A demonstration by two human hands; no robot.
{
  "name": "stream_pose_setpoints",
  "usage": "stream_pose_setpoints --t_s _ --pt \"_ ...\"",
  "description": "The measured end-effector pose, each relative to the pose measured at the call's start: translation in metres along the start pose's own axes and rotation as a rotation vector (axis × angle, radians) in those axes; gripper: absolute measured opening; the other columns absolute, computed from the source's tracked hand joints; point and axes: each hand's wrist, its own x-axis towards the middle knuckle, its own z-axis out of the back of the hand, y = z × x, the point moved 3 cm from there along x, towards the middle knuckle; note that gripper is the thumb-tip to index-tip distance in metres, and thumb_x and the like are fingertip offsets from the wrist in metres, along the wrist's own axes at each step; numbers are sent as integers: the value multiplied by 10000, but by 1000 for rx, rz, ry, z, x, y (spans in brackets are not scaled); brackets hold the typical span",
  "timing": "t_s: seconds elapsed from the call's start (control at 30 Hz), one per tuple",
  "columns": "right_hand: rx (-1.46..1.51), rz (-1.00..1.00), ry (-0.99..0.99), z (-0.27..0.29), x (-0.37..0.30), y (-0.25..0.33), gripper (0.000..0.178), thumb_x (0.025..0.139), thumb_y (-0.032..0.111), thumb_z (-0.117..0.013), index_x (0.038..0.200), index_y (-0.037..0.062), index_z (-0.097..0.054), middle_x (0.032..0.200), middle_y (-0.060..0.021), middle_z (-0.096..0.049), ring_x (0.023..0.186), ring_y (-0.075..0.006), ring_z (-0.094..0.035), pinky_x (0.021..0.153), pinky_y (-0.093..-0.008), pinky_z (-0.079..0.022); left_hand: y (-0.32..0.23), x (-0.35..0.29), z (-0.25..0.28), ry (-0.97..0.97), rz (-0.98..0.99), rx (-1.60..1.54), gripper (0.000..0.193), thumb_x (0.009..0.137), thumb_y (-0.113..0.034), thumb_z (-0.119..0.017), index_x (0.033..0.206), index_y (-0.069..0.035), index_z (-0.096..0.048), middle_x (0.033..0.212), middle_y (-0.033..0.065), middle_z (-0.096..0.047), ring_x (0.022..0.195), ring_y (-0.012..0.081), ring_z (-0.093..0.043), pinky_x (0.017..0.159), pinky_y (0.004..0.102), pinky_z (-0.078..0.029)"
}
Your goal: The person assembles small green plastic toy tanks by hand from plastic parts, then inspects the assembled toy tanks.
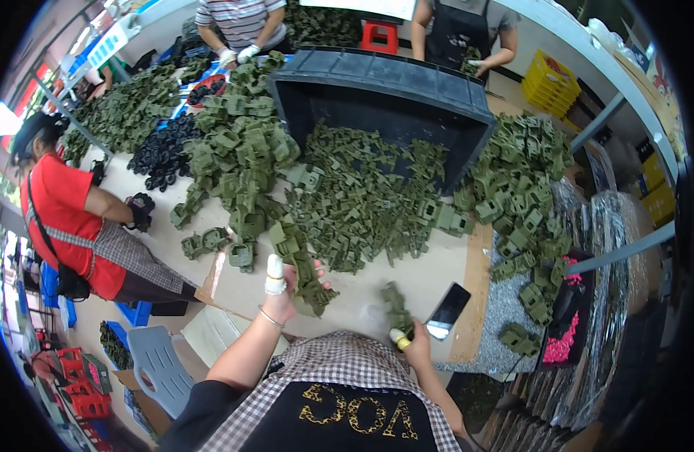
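My left hand [281, 300], its thumb wrapped in white, holds a row of olive-green plastic vehicle bodies [305, 275] near the table's front edge; fingertips show along their right side. Whether these pieces are joined or just stacked, I cannot tell. Further right, my right hand [416, 348], with a yellow wrap on its thumb, grips another olive-green plastic vehicle body [397, 307], slightly blurred. A phone [448, 310] lies just right of that hand. Beyond both hands spreads a heap of small green plastic parts [354, 203], spilling from a tipped dark bin [385, 79].
Larger green vehicle bodies are heaped left [245, 162] and right [516, 188]. Black parts [162, 154] lie farther left. A co-worker in a red shirt [61, 196] stands at the left; two more people work across the table. A dark tray of pink pieces [562, 339] is at the right.
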Motion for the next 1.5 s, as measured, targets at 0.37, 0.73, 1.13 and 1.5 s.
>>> stream_pose_setpoints --t_s 0.37,0.73,1.13,1.5 --pt "280 522 -69 44 6 208 803 626 155 -720 1283 21 -279 961 -131 -450 879 -252 -493 735 -310 -420 25 -11 -57 194 -166 491 635 825 -482 -425 1277 -59 -284 1241 96 -400 1116 200 -425 959 339 -334" --pt "273 597 105 39 6 198 840 635 138 -682 1318 27 -204 930 -123 -436 845 -270 -469 747 -339 -410 29 -14 -49 239 -121 483 614 827 -469 -436 1259 -53 -307 1211 97 -428 1083 195 -457 930 334 -373" --pt "396 373 249 20 18 176 687 714 83 -636 1284 20 -256 1139 -150 -434 1035 -256 -484 890 -329 -391 41 -3 -23 -29 -196 693 337 818 -90 -511 1143 -32 -440 1080 67 -529 982 160 -507 850 287 -400" --pt "367 373 283 13 23 168 700 711 59 -609 1287 -9 -218 1103 -168 -428 1018 -280 -480 870 -333 -400 53 1 -9 -161 -257 892 364 783 -154 -547 1112 -30 -455 1054 106 -548 974 190 -524 833 300 -407"
